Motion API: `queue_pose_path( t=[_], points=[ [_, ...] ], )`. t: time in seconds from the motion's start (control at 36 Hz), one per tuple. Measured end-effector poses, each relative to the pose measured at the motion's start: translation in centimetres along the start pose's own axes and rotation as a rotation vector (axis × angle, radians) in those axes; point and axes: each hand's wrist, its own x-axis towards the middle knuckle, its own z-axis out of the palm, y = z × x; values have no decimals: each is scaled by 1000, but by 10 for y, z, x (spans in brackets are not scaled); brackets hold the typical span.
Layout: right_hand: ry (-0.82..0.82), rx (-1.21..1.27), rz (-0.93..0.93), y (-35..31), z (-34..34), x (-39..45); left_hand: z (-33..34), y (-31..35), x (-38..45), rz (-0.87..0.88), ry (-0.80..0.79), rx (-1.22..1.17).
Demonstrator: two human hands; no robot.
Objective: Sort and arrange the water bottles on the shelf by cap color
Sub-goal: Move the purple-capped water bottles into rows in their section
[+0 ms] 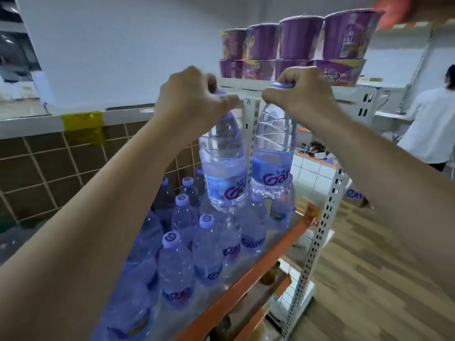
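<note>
Left hand (194,99) and right hand (299,94) each grip a bottle's neck; both bottles hang upright, apparently clear above the shelf (246,281) bottles.

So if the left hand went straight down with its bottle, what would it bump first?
Probably the smaller water bottles standing on the shelf. The left hand holds its big bottle by the neck, hanging right above them. Its bottom would likely land on their caps first, though depth is hard to judge.
</note>
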Motion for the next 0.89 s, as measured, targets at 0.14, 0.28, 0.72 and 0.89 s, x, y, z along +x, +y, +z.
queue_pose_path(
  t=[0.14,0.28,0.72,0.89],
  points=[
    [-83,37,-60,48,12,40,43,6,36,-61,125,86],
    [-215,57,-91,87,30,68,84,4,66,-117,151,144],
    [-643,-209,-96,165,111,102,188,-57,123,-215,-93,284],
    [-803,-311,-75,181,138,98,225,-87,120,-328,-308,313]
  ],
)
